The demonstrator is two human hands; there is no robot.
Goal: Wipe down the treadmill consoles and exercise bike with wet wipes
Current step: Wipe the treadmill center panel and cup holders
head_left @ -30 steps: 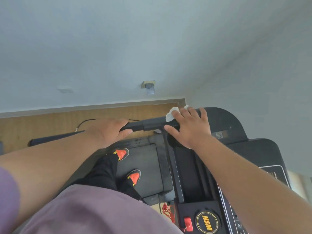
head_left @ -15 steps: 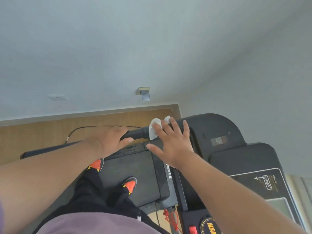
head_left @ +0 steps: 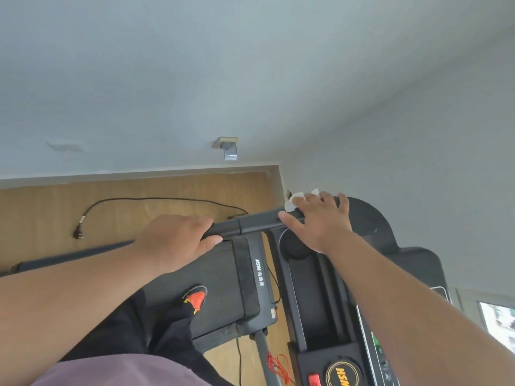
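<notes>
Wiping is now at the handrail [head_left: 252, 222] of one treadmill, so I judge the task only partly done. Right hand [head_left: 323, 221] lies with rather straight fingers over the white wipe [head_left: 294, 200] and presses it on the far end of the rail, where the rail joins the console [head_left: 309, 285]. Left hand [head_left: 178, 240] is curled round the same rail, nearer the body. Whether the console's tray and button panel are already clean, I cannot tell. No bike is in view; it probably remains to do.

Pale grey walls [head_left: 250, 65]; wooden floor [head_left: 139, 190]; window [head_left: 498, 321] at right.
</notes>
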